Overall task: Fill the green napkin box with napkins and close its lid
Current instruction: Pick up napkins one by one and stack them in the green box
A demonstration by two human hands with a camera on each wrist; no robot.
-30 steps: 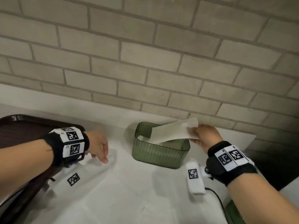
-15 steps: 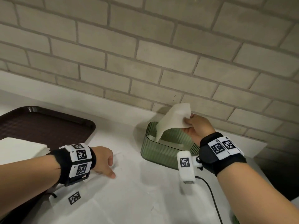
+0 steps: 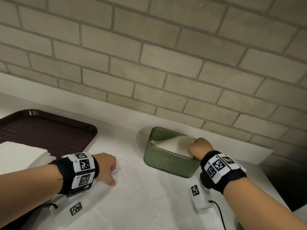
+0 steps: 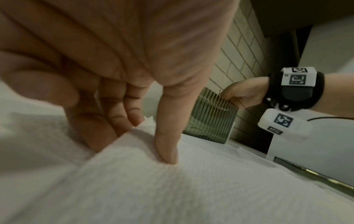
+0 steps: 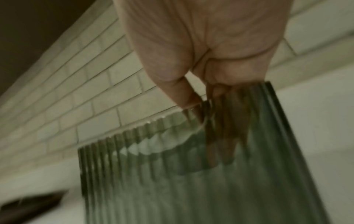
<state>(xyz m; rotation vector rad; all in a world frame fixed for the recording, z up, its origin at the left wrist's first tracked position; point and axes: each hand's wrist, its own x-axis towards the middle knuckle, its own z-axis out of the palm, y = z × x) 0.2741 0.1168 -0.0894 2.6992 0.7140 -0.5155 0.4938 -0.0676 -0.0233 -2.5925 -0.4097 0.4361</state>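
Observation:
The green ribbed napkin box (image 3: 169,161) stands without a lid near the brick wall. My right hand (image 3: 197,146) reaches into its right end and pinches a white napkin (image 3: 172,141) that lies inside. In the right wrist view its fingers (image 5: 220,136) show through the green wall (image 5: 191,189). My left hand (image 3: 108,168) rests on the table left of the box. There its thumb (image 4: 167,151) presses on a loose napkin (image 4: 191,181), and its fingers sit behind that napkin's raised edge, pinching it.
A brown tray (image 3: 49,130) sits at the back left with a stack of white napkins (image 3: 20,153) on its near part. The table ends at the right (image 3: 265,151), with a dark drop beyond. A green object (image 3: 239,227) peeks in at the bottom edge.
My right hand has lowered the napkin from above the box down into it. My left hand has moved slightly toward the box and settled on the loose napkin.

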